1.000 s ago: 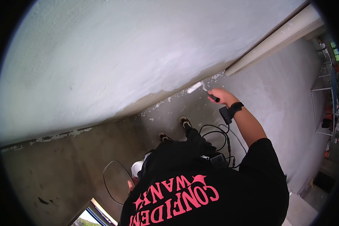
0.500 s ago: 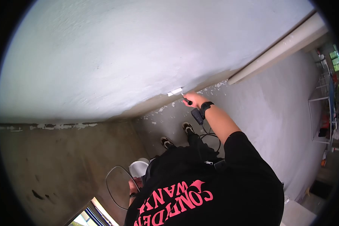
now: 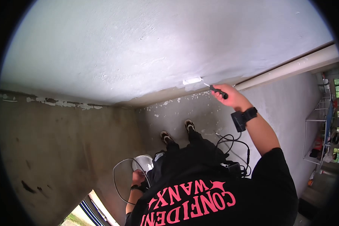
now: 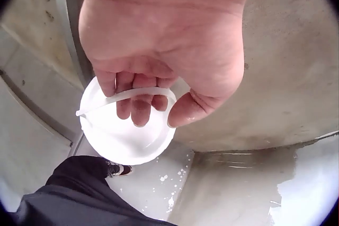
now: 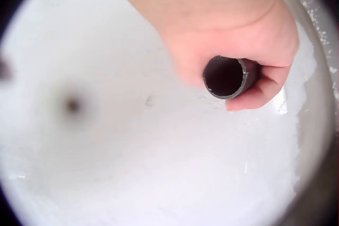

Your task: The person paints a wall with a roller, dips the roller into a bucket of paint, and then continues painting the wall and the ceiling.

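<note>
My right hand (image 3: 232, 98) grips the black handle (image 3: 219, 92) of a small paint roller. Its white roller sleeve (image 3: 192, 81) lies against the wall, at the lower border of the white coat. In the right wrist view, the handle's hollow end (image 5: 224, 77) points at the camera, and the fingers wrap round it; most of the sleeve is hidden behind the hand. Down at my side, my left hand (image 4: 164, 40) has its fingers curled round the thin white bail (image 4: 124, 95) of a white bucket (image 4: 128, 158). White paint shows inside the bucket.
A bare grey-brown strip (image 3: 154, 97) runs along the wall's foot. Paint spots (image 3: 165, 103) dot the floor by my shoes (image 3: 190, 125). A pale pipe (image 3: 290, 69) stands at the right. Black cables (image 3: 248, 150) hang by my hip. A metal rack (image 3: 314, 120) stands far right.
The roller first swept left onto the wall, then moved back right and up the wall. The head view has shifted, and more of the bucket and left hand shows.
</note>
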`<state>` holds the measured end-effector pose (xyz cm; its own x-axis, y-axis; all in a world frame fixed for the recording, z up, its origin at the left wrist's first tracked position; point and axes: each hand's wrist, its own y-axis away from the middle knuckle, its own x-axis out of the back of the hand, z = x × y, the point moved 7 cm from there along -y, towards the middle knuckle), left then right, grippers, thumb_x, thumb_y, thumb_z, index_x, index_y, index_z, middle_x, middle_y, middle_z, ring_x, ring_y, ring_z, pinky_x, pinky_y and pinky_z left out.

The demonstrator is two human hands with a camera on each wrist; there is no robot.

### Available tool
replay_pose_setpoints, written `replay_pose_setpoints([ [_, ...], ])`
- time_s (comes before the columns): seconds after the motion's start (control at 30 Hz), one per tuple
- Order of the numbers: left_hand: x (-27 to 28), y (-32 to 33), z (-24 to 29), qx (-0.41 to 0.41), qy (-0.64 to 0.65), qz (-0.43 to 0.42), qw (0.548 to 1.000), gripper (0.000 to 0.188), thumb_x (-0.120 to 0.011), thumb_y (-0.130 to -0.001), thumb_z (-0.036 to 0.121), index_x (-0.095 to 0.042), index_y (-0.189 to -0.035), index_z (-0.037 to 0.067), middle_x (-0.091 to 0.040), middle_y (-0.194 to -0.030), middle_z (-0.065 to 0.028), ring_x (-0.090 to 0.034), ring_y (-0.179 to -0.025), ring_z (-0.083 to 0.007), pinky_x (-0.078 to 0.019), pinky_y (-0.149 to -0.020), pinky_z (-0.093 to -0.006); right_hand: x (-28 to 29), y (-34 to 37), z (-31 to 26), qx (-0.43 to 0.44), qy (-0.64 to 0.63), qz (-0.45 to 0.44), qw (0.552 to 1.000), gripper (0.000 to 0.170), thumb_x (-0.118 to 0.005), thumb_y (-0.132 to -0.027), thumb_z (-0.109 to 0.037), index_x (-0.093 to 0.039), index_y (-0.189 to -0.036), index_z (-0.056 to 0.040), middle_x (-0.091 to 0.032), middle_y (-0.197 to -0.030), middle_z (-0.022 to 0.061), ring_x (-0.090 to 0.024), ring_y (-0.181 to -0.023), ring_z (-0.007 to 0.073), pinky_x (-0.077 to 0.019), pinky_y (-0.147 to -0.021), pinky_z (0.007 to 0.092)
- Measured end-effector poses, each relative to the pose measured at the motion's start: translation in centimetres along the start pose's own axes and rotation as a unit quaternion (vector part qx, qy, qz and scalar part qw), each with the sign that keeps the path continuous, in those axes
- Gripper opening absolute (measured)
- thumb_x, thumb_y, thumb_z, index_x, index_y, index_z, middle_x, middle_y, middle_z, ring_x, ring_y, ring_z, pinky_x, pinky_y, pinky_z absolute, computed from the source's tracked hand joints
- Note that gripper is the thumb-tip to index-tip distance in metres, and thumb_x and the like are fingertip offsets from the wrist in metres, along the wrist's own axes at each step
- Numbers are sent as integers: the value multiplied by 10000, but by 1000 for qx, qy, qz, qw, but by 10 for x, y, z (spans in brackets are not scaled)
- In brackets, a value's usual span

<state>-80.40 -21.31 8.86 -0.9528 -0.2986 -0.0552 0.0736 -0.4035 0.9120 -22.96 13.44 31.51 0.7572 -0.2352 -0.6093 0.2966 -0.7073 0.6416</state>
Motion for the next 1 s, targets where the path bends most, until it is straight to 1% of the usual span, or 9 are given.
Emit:
replay_pose_setpoints([
  [0.07, -2, 0, -10, 70, 106, 40, 991, 126, -524, -757, 143, -580, -734, 33, -627, -727, -149, -527, -529, -238, -429, -503, -318, -25, 25, -18, 15, 8, 23, 1000, 177, -602, -901, -88, -512, -985, 39, -581, -821, 96, -538, -652, 98, -449, -538, 170],
  [0.17, 2, -6, -10, 61, -1, 33, 998, 130, -533, -736, 140, -583, -694, 28, -616, -705, -142, -505, -522, -224, -407, -490, -314, -47, 51, -24, -26, 16, 110, 993, 190, -596, -912, -127, -511, -982, 28, -568, -856, 69, -499, -605, 51, -373, -428, 134],
  [0.23, 0, -10, -16, 85, 68, 36, 993, 132, -533, -728, 138, -584, -698, 20, -617, -709, -148, -499, -525, -221, -397, -489, -313, -40, 45, -23, -34, 27, 102, 994, 194, -598, -910, -124, -509, -982, 32, -569, -858, 76, -503, -616, 57, -385, -442, 138],
  [0.27, -2, -10, -20, 108, 135, 41, 984, 136, -532, -720, 135, -586, -703, 11, -617, -712, -154, -492, -529, -218, -387, -487, -312, -35, 40, -20, -43, 36, 92, 994, 197, -600, -908, -121, -506, -983, 36, -570, -859, 82, -508, -626, 62, -397, -456, 142],
  [0.4, 6, -19, -27, 101, 165, 75, 978, 140, -534, -707, 130, -585, -715, 0, -614, -703, -155, -494, -534, -216, -378, -483, -304, -18, 5, 2, -25, -23, 62, 998, 176, -606, -896, -101, -498, -951, 27, -564, -838, 112, -537, -649, 106, -436, -492, 177],
  [0.5, 5, -15, -23, 95, 152, 23, 984, 118, -542, -709, 124, -572, -740, 13, -618, -725, -160, -522, -589, -230, -410, -536, -328, 2, -31, 23, -20, -62, 64, 996, 218, -607, -894, -100, -492, -1005, 48, -560, -892, 124, -532, -678, 114, -454, -524, 179],
  [0.67, 11, -15, -35, 90, 181, 14, 979, 63, -544, -724, 126, -539, -756, 71, -627, -756, -160, -564, -736, -275, -435, -678, -413, 38, -84, 48, -79, -65, 140, 985, 155, -578, -891, -70, -482, -958, 32, -545, -872, 146, -546, -695, 169, -485, -526, 210],
  [0.93, 18, -10, -45, 99, 170, 20, 980, 72, -549, -715, 118, -542, -760, 62, -630, -773, -181, -545, -696, -296, -449, -642, -425, 63, -123, 65, -89, -60, 186, 977, 132, -574, -886, -69, -491, -943, 17, -552, -868, 154, -566, -697, 210, -488, -528, 240],
  [1.0, 9, 5, -35, 93, 132, 21, 987, 87, -545, -717, 112, -549, -773, 46, -628, -780, -198, -538, -678, -306, -451, -616, -429, 53, -121, 64, -68, -33, 167, 983, 149, -566, -899, -87, -486, -946, 30, -553, -857, 129, -545, -677, 152, -479, -532, 204],
])
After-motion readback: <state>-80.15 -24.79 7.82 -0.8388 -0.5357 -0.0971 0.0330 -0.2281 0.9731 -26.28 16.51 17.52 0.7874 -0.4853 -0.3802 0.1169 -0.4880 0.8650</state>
